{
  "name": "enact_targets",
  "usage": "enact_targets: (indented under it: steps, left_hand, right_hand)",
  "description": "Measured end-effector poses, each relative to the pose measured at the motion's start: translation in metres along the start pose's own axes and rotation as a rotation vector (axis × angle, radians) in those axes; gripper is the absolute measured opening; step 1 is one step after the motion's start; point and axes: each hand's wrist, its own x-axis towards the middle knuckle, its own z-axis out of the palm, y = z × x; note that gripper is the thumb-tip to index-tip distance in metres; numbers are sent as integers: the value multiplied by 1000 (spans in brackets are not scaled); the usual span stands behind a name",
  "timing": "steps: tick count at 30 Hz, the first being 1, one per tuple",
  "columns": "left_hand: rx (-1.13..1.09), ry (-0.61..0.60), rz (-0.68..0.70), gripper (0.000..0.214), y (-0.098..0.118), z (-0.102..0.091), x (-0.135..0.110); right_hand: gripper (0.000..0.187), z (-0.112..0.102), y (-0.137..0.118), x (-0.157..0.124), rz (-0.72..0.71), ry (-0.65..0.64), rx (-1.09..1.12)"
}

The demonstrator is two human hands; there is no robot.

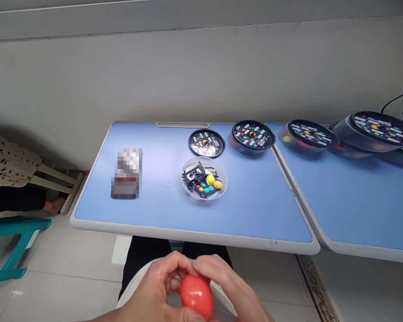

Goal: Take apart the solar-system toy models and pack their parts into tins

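An orange-red plastic ball (197,296) with a seam down its middle is held close to my body, below the table's front edge. Around its left side curl the fingers and thumb of my left hand (161,286), closed on it. My right hand (226,281) wraps over its top and right side, fingertips meeting those of the left. On the table in front stands a clear round tub (223,190) with black rods and several small coloured balls, among them a yellow ball (210,180) and an orange ball (217,184). Behind it lies a black printed lid (206,143).
A lidded tub (251,138) stands at the table's back right. More lidded tubs (310,136) line the adjoining table (366,201), some stacked. A pixelated object (126,174) lies on the left. A teal stool (16,246) and another person's foot (53,205) are at far left.
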Motion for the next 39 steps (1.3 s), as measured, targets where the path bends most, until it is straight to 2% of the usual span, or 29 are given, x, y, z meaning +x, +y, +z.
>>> enact_targets:
  steps: [4,9,11,17,20,26,29,31,35,39]
  left_hand:
    - [55,119,25,46,-4,1,2]
    - [33,95,-46,41,-7,1,2]
    - [12,66,-33,39,-7,0,2]
    - [-73,-1,-21,41,-12,-3,2]
    - [-89,9,-39,42,-15,-3,2]
    - [-75,36,-167,46,-15,-2,3]
    - [-109,17,-138,43,-16,-2,4]
    - [-176,-6,-70,42,-17,-3,4]
    - [-259,-61,-38,43,-20,-3,5]
    - [-283,-64,-44,43,-22,-3,7]
  right_hand:
    - [52,0,4,2,-79,33,-112]
    - [44,-2,5,-1,-99,5,-124]
    - [38,-2,3,-3,-17,1,-75]
    - [22,0,3,-2,369,-24,124]
    - [25,3,4,1,459,-39,145]
    - [21,0,-1,7,145,-160,14]
    - [17,-2,-5,6,131,-200,-10]
    - [16,-1,-6,4,152,-171,-1]
    - [22,5,-3,-1,313,-126,117]
    - [27,13,5,-6,662,-90,322]
